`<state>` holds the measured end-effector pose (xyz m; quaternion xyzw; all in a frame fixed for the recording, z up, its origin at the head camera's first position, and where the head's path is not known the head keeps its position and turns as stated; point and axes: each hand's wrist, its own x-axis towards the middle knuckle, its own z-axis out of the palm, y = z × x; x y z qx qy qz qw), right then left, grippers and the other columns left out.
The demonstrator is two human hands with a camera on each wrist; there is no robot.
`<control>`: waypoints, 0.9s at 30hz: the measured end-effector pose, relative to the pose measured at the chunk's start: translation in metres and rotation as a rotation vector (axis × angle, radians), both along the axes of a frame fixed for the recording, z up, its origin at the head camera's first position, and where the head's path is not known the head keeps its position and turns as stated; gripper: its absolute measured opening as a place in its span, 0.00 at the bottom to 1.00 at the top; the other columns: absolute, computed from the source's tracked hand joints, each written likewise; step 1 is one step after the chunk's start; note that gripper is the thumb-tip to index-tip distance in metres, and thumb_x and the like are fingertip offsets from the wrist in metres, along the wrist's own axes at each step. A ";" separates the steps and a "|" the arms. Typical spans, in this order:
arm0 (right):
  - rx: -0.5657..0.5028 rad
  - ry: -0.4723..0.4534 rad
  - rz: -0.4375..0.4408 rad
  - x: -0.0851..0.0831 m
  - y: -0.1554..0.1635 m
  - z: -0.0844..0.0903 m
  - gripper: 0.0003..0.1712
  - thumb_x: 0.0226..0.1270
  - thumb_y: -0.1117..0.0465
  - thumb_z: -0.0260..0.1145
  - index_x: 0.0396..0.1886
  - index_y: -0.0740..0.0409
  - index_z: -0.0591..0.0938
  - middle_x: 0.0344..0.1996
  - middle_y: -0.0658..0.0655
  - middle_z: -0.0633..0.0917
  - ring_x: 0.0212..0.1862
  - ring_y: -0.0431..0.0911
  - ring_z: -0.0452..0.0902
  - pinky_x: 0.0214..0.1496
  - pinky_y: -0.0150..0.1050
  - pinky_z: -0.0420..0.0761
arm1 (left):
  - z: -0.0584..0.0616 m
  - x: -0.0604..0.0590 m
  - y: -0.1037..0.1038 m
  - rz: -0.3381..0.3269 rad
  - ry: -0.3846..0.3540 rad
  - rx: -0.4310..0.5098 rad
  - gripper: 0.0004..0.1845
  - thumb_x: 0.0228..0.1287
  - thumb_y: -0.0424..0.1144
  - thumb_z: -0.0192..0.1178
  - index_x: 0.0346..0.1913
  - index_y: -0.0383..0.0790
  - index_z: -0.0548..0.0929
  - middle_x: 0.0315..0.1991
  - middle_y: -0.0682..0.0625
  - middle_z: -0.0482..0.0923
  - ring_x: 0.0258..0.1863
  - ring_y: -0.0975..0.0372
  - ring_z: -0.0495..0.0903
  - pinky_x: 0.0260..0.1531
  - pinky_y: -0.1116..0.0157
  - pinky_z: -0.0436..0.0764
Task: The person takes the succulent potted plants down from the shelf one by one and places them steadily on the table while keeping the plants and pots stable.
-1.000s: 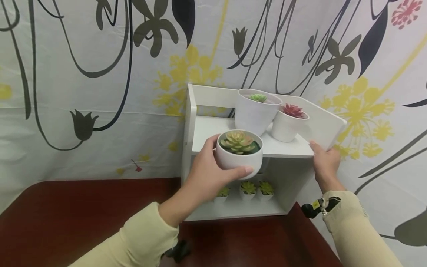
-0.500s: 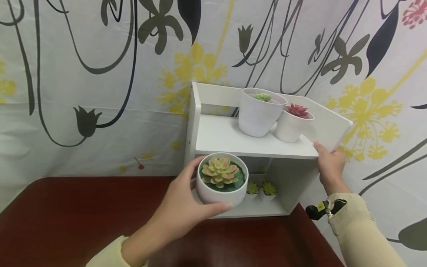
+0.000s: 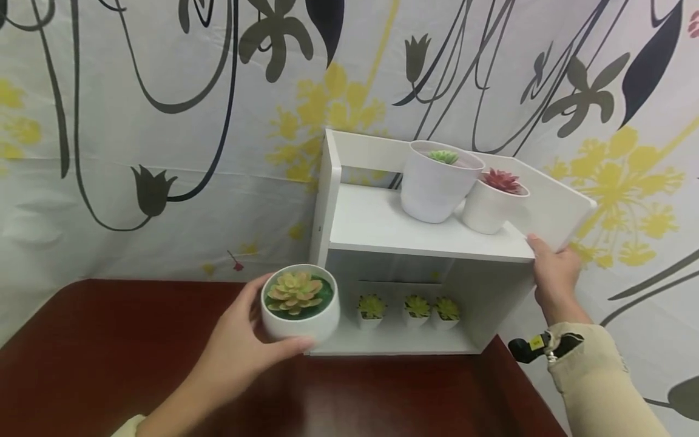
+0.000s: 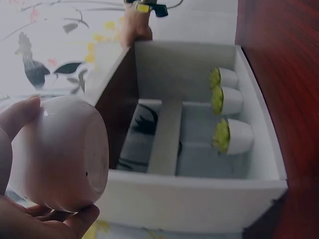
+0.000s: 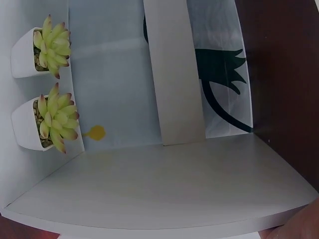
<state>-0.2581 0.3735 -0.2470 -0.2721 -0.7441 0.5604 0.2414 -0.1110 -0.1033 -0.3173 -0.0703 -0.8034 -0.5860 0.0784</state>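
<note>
Head view: soft, even light, faint sheen on the counter [image 3: 338, 400], lower compartment [image 3: 483, 297] shaded. Left wrist: hazy, floral backdrop [image 4: 55, 50] pale and blurry, gloss on the white succulent pot [image 4: 57, 152]. Right wrist: dim, bluish, panel edge [image 5: 144, 233] bowed.

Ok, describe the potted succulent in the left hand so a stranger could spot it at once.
Start at the white two-tier shelf on the reddish-brown tabletop. In front of its left side, the left hand grips the potted succulent. It alone is held off the shelf, a peach-tinged rosette in a rounded white pot.
</note>
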 end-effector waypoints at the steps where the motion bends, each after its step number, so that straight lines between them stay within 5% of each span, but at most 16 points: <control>1: -0.005 0.006 0.003 0.000 0.000 0.000 0.40 0.72 0.44 0.62 0.78 0.50 0.63 0.76 0.50 0.66 0.73 0.43 0.65 0.79 0.48 0.63 | -0.002 -0.001 -0.004 0.010 -0.003 0.001 0.55 0.41 0.54 0.83 0.73 0.48 0.64 0.67 0.50 0.72 0.69 0.53 0.74 0.69 0.50 0.73; 10: 0.010 0.005 -0.017 0.002 0.001 0.001 0.39 0.72 0.44 0.62 0.77 0.51 0.64 0.75 0.50 0.68 0.72 0.43 0.67 0.79 0.47 0.65 | -0.023 -0.016 -0.028 0.054 -0.110 -0.015 0.57 0.48 0.51 0.80 0.77 0.44 0.56 0.71 0.45 0.68 0.71 0.50 0.71 0.66 0.53 0.75; 20: -0.015 0.029 -0.013 0.001 0.002 0.002 0.38 0.72 0.46 0.62 0.78 0.48 0.63 0.77 0.49 0.66 0.74 0.43 0.65 0.80 0.47 0.62 | -0.057 -0.052 -0.041 0.155 -0.097 -0.160 0.61 0.48 0.61 0.77 0.79 0.42 0.55 0.71 0.42 0.67 0.67 0.50 0.71 0.63 0.48 0.75; 27: -0.003 0.045 -0.012 -0.001 -0.001 0.000 0.37 0.73 0.46 0.63 0.77 0.48 0.64 0.76 0.50 0.66 0.74 0.43 0.65 0.79 0.48 0.63 | -0.078 -0.072 -0.042 0.158 -0.113 -0.188 0.60 0.48 0.58 0.78 0.77 0.36 0.56 0.69 0.38 0.68 0.66 0.47 0.72 0.62 0.48 0.76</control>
